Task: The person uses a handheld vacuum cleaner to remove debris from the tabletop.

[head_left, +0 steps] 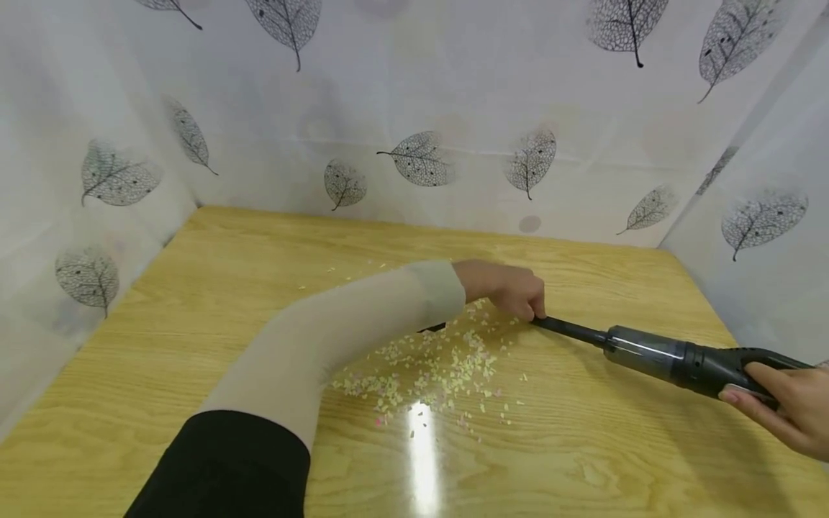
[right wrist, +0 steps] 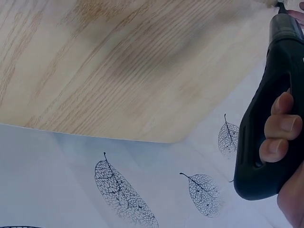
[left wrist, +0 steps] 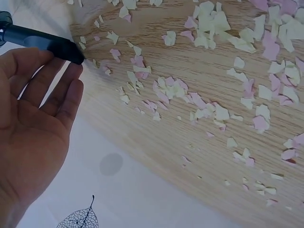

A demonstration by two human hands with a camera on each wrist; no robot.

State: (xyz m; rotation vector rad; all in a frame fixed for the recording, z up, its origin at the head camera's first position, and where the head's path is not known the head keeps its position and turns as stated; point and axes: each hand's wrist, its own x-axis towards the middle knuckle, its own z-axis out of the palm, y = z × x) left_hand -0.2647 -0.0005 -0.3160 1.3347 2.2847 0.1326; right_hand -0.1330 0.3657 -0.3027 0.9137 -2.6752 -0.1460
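A black handheld vacuum cleaner [head_left: 709, 368] with a see-through dust cup [head_left: 648, 351] reaches across the right side of the table in the head view. My right hand [head_left: 793, 414] grips its handle, and the right wrist view shows fingers [right wrist: 283, 126] curled through the handle loop. At the other end, my left hand [head_left: 514, 290] holds the narrow nozzle [left wrist: 45, 40] near its tip. Small yellow and pink paper scraps [head_left: 463, 363] lie scattered under and in front of the left forearm; some lie close to the nozzle tip in the left wrist view.
The wood-grain table [head_left: 583, 453] runs back to a white curtain [head_left: 466, 93] printed with dark leaves, which also hangs along both sides. My left sleeve [head_left: 369, 316] crosses over the scraps and hides part of them. A small dark object [head_left: 432, 328] shows under the left cuff.
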